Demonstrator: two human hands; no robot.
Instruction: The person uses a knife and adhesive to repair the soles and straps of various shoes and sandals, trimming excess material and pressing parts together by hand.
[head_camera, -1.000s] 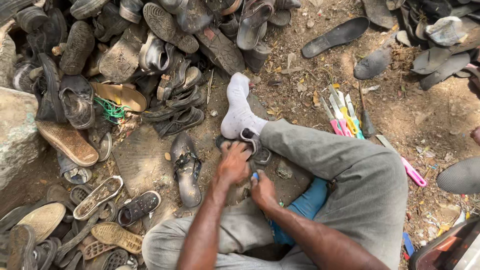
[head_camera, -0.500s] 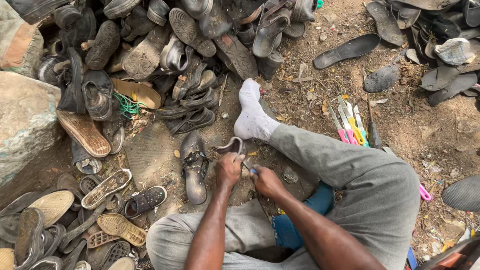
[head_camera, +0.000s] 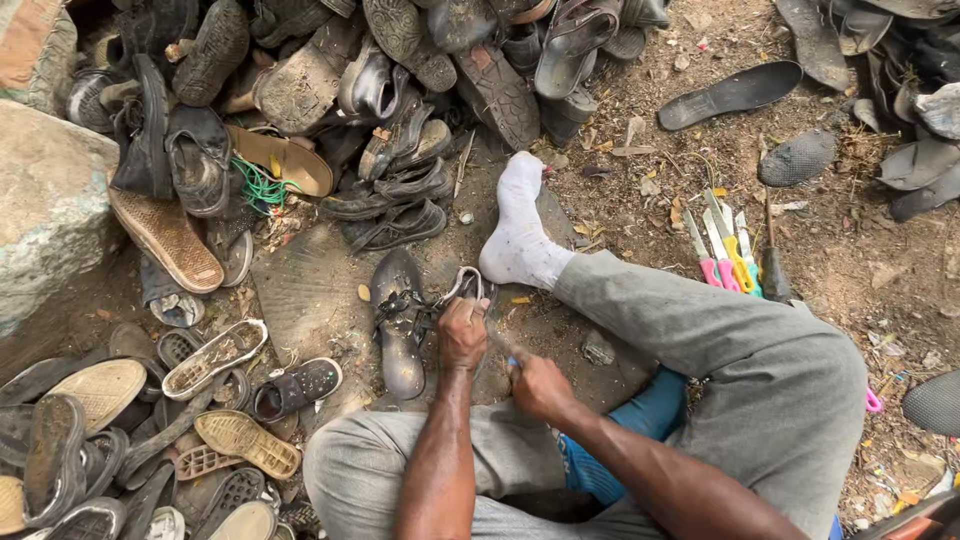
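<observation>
I sit on dirt ground with my legs bent; my foot in a white sock points away from me. My left hand grips a worn sandal strap piece just in front of that foot. My right hand is closed around a small tool with a blue handle, held close to the left hand. A dark old sandal lies sole-down just left of my left hand.
A big heap of worn shoes and sandals fills the top and left. A large rock stands at left. Several colourful-handled knives lie on the ground right of my foot. Loose soles lie at upper right.
The view has shifted so the scene sits lower right. My hands stay together over the strap piece, the right hand drawing slightly back toward me.
</observation>
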